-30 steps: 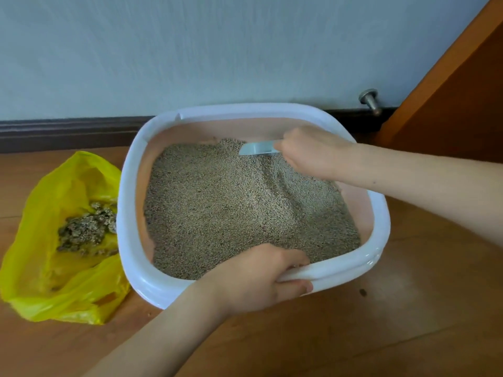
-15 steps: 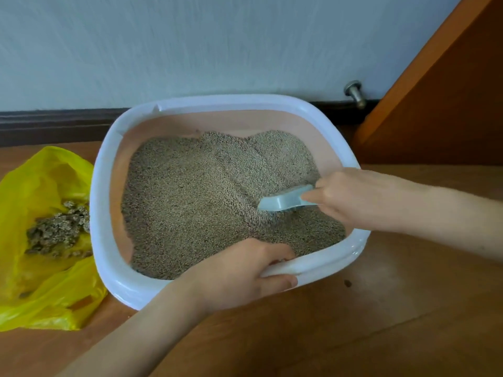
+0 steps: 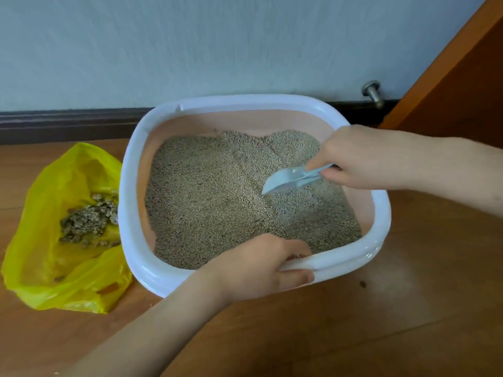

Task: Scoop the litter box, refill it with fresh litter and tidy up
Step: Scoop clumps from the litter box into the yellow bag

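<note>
Pale scoop (image 3: 288,179) in right hand (image 3: 362,156), prob. touching litter (image 3: 212,202); left hand (image 3: 261,265) grips box rim (image 3: 340,261).

left hand (image 3: 261,265): fingers curled, gripping | right hand (image 3: 362,156): fingers curled, pinching

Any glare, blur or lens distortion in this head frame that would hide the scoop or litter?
Head view: soft, even daylight, faint shadows. Small glare on the box rim only. Wide-angle bend shows in the baseboard. Scoop and litter read clearly, though litter grain is softened; right hand and left hand show no motion blur.
</note>
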